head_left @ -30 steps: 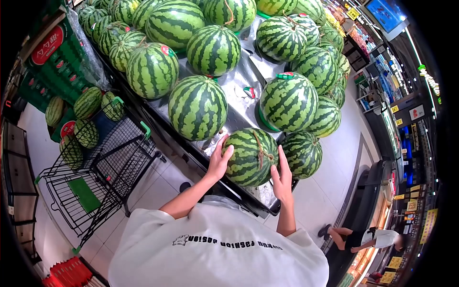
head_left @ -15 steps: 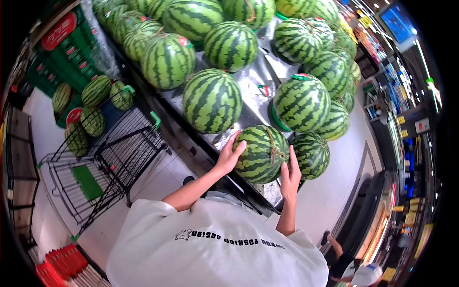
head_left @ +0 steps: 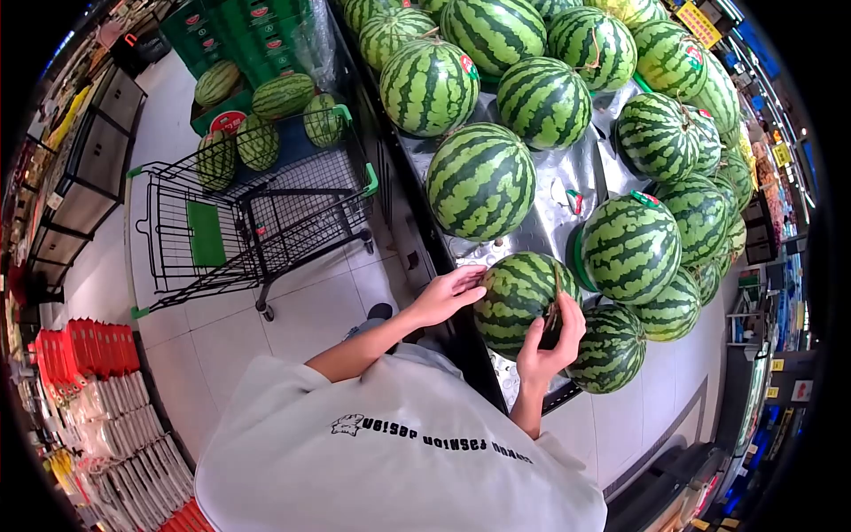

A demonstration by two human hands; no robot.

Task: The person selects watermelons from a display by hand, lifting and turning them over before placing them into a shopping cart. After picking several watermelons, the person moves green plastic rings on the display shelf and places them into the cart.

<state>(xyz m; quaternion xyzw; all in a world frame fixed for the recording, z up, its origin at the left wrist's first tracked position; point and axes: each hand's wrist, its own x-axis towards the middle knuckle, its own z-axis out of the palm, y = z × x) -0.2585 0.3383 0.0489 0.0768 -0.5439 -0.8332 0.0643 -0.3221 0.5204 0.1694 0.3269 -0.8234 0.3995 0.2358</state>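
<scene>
A striped green watermelon (head_left: 514,297) sits at the near corner of the metal-topped display stand, right in front of me. Its brown dried stem (head_left: 558,282) lies across the upper right side. My left hand (head_left: 450,295) is at the melon's left side, fingers loosely extended and fingertips at the rind. On the other side, my right hand (head_left: 551,344) has its thumb and fingers curled around the lower end of the stem, though the exact contact is partly hidden. Another watermelon (head_left: 608,348) rests just right of my right hand.
Many more watermelons (head_left: 481,182) cover the stand (head_left: 550,213). At the left stands a wire shopping cart (head_left: 206,232) with green corners, and behind it are melons by green cartons (head_left: 253,35). Red packages (head_left: 87,355) are stacked at the lower left.
Both hands were spread against the watermelon's sides. My right hand has moved in to the stem and curled, while the left has loosened. The view has turned, shifting the scene rightward.
</scene>
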